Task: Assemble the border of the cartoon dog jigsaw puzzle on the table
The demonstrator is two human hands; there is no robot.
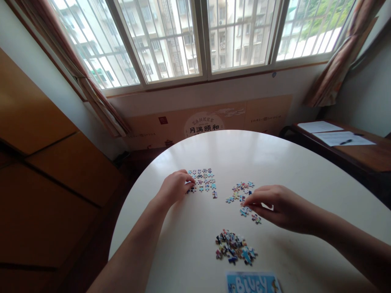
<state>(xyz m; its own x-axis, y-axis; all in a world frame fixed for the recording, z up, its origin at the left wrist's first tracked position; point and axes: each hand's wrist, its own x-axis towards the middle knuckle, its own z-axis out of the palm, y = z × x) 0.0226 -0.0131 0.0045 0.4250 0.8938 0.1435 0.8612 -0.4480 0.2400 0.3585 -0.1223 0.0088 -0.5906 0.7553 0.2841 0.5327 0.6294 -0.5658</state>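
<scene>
Two bare hands work over a round white table [290, 162] in the head view, with jigsaw pieces lying on it in three groups. The left hand [175, 186] is at the near left corner of the laid-out pieces [200, 176], which sit in rows on the far part of the tabletop; its thumb and forefinger are close together, with a narrow gap, and whether they grip a piece cannot be told. One piece [214, 195] lies just below the right end of those rows. The right hand [277, 205] reaches over the scattered pieces [242, 187], to the right of the rows, with thumb and forefinger nearly meeting at the tips; I cannot tell if a piece is between them. Nearer the person, a piled heap [227, 244] of pieces rests well apart from both hands, and just below it is a blue item marked "BLUEY" [253, 283], cut off by the lower edge. Beyond the table stand a printed panel [269, 112] and barred windows [171, 40]; papers [345, 138] with a dark pen [346, 142] lie on a brown side table [378, 156] at right.
</scene>
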